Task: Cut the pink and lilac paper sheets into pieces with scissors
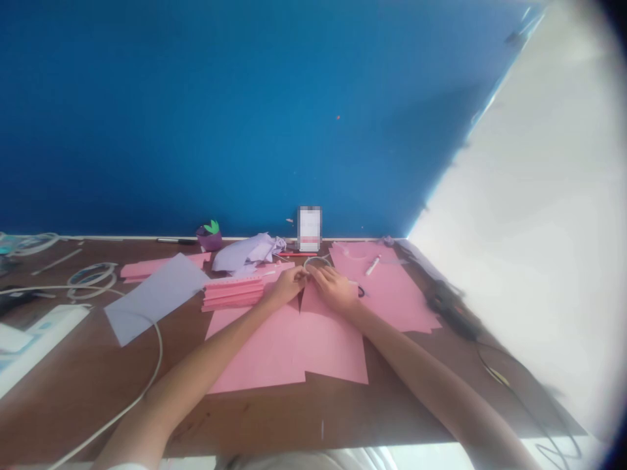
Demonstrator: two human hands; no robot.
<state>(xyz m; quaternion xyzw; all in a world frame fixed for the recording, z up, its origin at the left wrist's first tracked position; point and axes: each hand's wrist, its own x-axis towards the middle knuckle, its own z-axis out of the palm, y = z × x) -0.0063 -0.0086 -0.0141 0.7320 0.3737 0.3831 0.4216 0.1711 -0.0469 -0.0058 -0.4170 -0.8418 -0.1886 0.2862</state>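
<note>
Brown table [274, 418] carrying a large pink sheet [289, 346]. Left of the sheet lie a lavender sheet [157, 294] and a folded pink stack [232, 292]. At its far edge, the left hand [289, 284] and right hand [333, 287] meet with fingers curled. A thin pale loop [317, 261] lies just beyond; whether they grip it cannot be told.

No text, label, brand or number legible. Small white card [309, 228] against the blue wall [196, 117], centre frame: blurred out (red band visible, no letters). Pink sheet [289, 346] on desk [73, 378]: unprinted.
</note>
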